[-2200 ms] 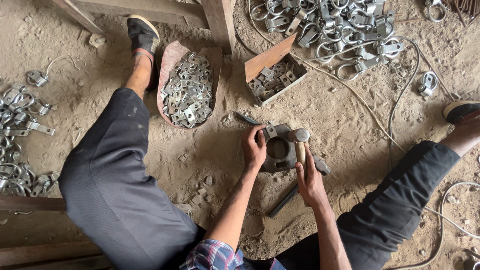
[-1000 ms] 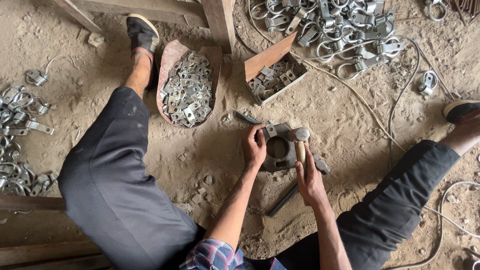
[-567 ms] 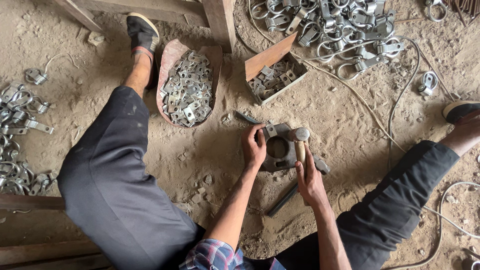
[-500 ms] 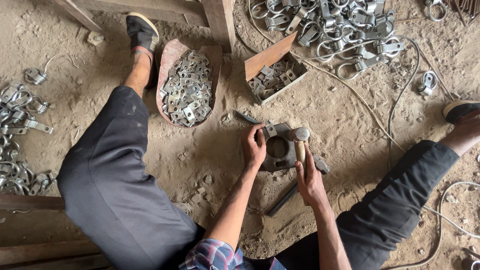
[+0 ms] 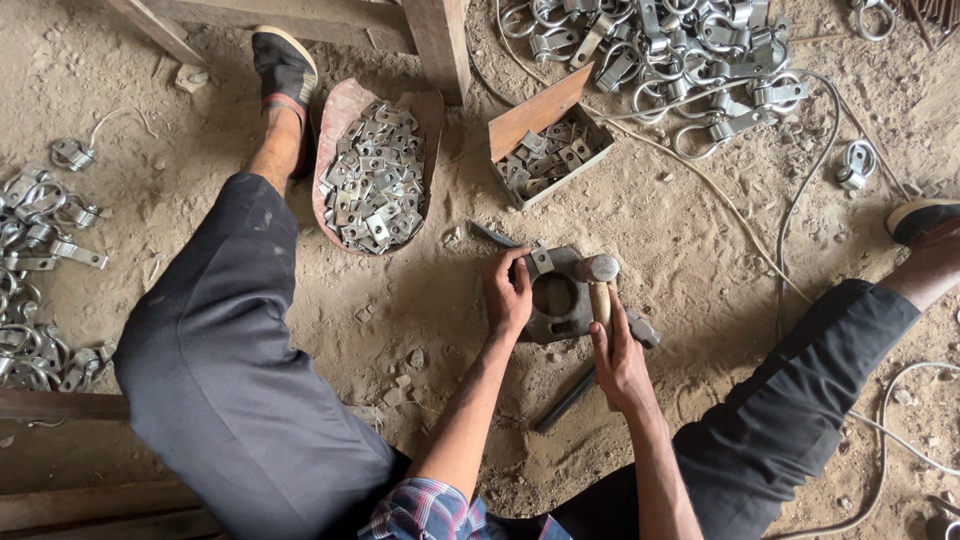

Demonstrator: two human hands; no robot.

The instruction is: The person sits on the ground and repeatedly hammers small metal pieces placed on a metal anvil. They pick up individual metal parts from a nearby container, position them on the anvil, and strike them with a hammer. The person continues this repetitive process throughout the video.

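Note:
I sit on a sandy floor with my legs spread. My left hand (image 5: 508, 292) rests on the left edge of a heavy metal block (image 5: 556, 298) with a round hole, fingertips pinching a small metal piece (image 5: 541, 261) at its top. My right hand (image 5: 620, 358) is shut on the wooden handle of a hammer (image 5: 598, 270), whose steel head rests on the block's upper right corner. A dark metal bar (image 5: 566, 398) lies on the ground under my right wrist.
A curved tray (image 5: 336, 122) with several small metal plates lies at upper left. A cardboard box (image 5: 528, 120) of similar plates stands above the block. A pile of metal clamps (image 5: 680, 50) lies at the top, more clamps (image 5: 35, 260) at left. Cables (image 5: 800, 200) cross the floor at right.
Almost nothing differs; both hands stay at the block, with the hammer head resting near its upper right corner throughout.

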